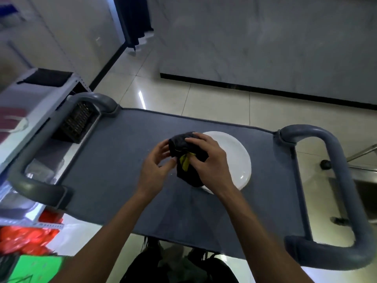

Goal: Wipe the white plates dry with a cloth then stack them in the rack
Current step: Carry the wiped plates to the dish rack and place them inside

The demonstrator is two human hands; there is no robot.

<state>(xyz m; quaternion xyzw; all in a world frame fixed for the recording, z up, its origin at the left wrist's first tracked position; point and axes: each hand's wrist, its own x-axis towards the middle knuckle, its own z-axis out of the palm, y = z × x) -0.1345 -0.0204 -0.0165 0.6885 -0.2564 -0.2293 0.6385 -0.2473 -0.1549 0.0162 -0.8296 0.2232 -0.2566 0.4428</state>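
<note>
A white plate [234, 158] lies flat on the grey cart top [114, 160], right of the middle. A bunched dark cloth [184, 149] with a yellow tag covers the plate's left edge. My right hand [210, 162] grips the cloth from above, fingers curled over it. Just left of the cloth, my left hand [156, 168] has its fingertips at the cloth's side; whether they pinch it is unclear. No rack shows clearly.
The cart has grey loop handles at the left [40, 139] and right [334, 180] ends. A dark slatted basket [78, 121] sits at its far left corner. Shelves with red and clear items [26, 235] stand at the left. Tiled floor and a marble wall lie beyond.
</note>
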